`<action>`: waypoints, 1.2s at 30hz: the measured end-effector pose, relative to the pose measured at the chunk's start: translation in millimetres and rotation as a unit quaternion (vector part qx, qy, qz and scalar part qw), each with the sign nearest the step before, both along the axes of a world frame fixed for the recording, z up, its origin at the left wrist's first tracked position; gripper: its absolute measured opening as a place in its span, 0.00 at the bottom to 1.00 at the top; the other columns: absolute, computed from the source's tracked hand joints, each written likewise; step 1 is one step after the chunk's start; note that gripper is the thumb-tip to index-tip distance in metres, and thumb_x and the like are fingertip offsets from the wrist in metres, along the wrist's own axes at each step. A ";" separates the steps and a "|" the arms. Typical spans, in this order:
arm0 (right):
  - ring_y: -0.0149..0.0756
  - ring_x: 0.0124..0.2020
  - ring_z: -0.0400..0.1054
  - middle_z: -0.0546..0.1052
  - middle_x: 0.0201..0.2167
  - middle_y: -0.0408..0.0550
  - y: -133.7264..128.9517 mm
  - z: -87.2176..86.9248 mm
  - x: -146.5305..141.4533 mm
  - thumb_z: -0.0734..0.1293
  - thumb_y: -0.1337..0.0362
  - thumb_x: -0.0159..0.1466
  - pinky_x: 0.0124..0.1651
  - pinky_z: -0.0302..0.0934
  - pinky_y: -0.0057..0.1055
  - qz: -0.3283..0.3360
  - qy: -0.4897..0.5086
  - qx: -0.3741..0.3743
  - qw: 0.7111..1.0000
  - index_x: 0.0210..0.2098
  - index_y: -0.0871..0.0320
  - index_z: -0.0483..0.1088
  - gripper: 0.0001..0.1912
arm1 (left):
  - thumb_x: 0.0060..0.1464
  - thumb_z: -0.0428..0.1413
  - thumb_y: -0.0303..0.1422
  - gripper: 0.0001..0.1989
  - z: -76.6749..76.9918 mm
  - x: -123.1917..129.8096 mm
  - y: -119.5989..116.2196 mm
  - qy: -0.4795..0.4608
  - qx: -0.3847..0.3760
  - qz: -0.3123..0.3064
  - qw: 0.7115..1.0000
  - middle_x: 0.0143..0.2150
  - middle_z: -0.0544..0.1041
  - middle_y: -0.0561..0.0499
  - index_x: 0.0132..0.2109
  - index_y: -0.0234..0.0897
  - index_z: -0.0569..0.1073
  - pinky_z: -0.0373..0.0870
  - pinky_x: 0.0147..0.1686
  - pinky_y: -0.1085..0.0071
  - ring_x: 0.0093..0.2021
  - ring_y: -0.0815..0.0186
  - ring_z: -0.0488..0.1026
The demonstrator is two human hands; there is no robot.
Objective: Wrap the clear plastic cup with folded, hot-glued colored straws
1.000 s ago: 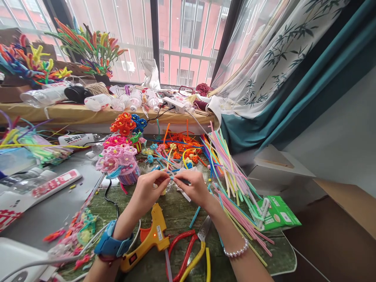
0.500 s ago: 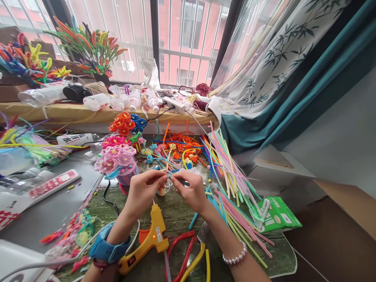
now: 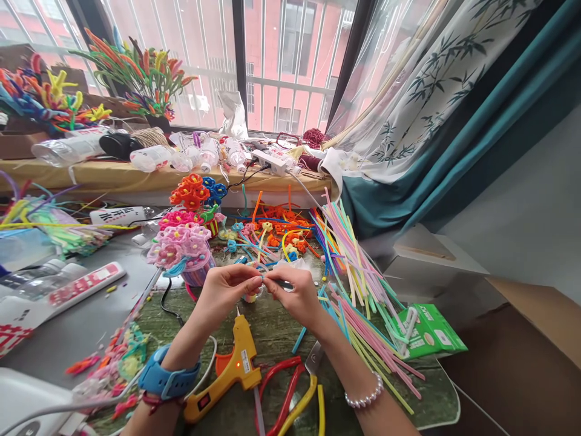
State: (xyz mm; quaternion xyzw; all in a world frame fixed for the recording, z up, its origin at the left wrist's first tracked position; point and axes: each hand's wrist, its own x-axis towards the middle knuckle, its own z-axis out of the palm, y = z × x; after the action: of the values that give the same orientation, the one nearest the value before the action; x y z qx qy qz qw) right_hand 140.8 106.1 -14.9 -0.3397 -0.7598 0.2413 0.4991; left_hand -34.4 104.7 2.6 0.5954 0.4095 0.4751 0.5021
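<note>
My left hand (image 3: 231,287) and my right hand (image 3: 293,293) meet over the table, thumbs and fingertips pinched together on a short light-blue pipe cleaner (image 3: 262,277). Fingers cover most of it. A dark object (image 3: 285,284) shows at my right fingers; its kind is unclear. Just below my left hand lies a yellow glue gun (image 3: 240,357), its small red light lit and nozzle pointing away. Red-handled pliers (image 3: 285,393) and a yellow-handled cutter (image 3: 313,369) lie between my forearms. Beyond my left hand stands a pot of pink pipe-cleaner flowers (image 3: 184,245).
Bundles of pastel pipe cleaners (image 3: 363,339) spread on the right beside a green packet (image 3: 431,330). Orange pipe-cleaner pieces (image 3: 281,221) lie at the back. Plastic bottles (image 3: 68,145) and a power strip (image 3: 270,161) rest on the sill. A cardboard box (image 3: 535,315) stands at right.
Both hands stay pinched together in almost the same place, with slight finger shifts. Less of the light-blue piece shows between the fingertips now.
</note>
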 end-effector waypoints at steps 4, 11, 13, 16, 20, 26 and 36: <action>0.33 0.26 0.69 0.76 0.22 0.45 -0.3 -1.6 -1.0 0.64 0.59 0.67 0.34 0.63 0.29 -0.010 -0.004 0.009 1.000 0.31 0.59 0.75 0.13 | 0.44 0.67 0.35 0.09 -1.6 0.7 -0.6 -0.004 0.001 0.010 1.000 0.23 0.78 0.52 0.31 0.33 0.80 0.70 0.22 0.77 0.22 0.70 0.72; 0.31 0.24 0.68 0.75 0.23 0.45 -1.4 2.2 -0.1 0.64 0.63 0.67 0.32 0.62 0.28 0.013 0.001 -0.019 1.000 0.33 0.59 0.75 0.11 | 0.46 0.65 0.35 0.08 -2.4 1.1 0.4 0.025 0.042 0.022 0.999 0.25 0.77 0.53 0.32 0.33 0.78 0.71 0.23 0.75 0.22 0.69 0.73; 0.32 0.24 0.69 0.76 0.23 0.44 -1.7 2.5 0.2 0.63 0.64 0.67 0.33 0.63 0.28 0.018 -0.006 -0.028 0.999 0.34 0.59 0.75 0.10 | 0.48 0.64 0.35 0.09 -3.6 1.1 0.7 0.056 0.066 0.034 0.996 0.24 0.77 0.53 0.33 0.33 0.78 0.71 0.23 0.74 0.21 0.69 0.73; 0.32 0.25 0.70 0.77 0.24 0.45 -1.4 0.0 -1.1 0.64 0.64 0.66 0.33 0.64 0.28 0.027 0.002 -0.053 0.998 0.35 0.59 0.76 0.09 | 0.50 0.63 0.36 0.09 -5.2 0.9 0.1 0.109 0.106 0.053 0.987 0.24 0.76 0.53 0.33 0.33 0.78 0.71 0.25 0.74 0.21 0.69 0.72; 0.33 0.26 0.72 0.78 0.26 0.47 0.8 -6.0 -5.3 0.65 0.61 0.64 0.33 0.67 0.29 0.034 0.076 -0.150 0.985 0.34 0.59 0.76 0.10 | 0.52 0.62 0.37 0.09 -5.3 -0.2 0.0 0.124 0.116 0.073 0.983 0.26 0.78 0.52 0.34 0.34 0.78 0.72 0.26 0.74 0.23 0.69 0.74; 0.33 0.30 0.70 0.78 0.29 0.47 6.8 -8.0 -6.7 0.71 0.57 0.58 0.34 0.65 0.29 0.000 0.154 -0.189 0.970 0.29 0.58 0.77 0.11 | 0.53 0.60 0.37 0.09 0.3 -1.3 -0.4 0.136 0.163 0.145 0.966 0.29 0.81 0.52 0.36 0.35 0.79 0.73 0.29 0.76 0.27 0.68 0.77; 0.32 0.20 0.74 0.80 0.21 0.44 6.8 -0.9 -2.7 0.78 0.57 0.50 0.28 0.70 0.27 0.064 0.369 -0.348 0.860 0.30 0.60 0.74 0.15 | 0.54 0.60 0.38 0.15 -3.3 3.1 -1.6 0.155 0.148 0.060 0.975 0.34 0.80 0.51 0.46 0.36 0.77 0.72 0.25 0.74 0.22 0.70 0.74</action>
State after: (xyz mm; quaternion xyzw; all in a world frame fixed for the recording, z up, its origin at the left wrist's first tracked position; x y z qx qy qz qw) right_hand 138.1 112.9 -15.8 -0.3282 -0.4067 0.6287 0.5759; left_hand -31.3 103.0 -0.7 0.7039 0.4424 0.4617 0.3092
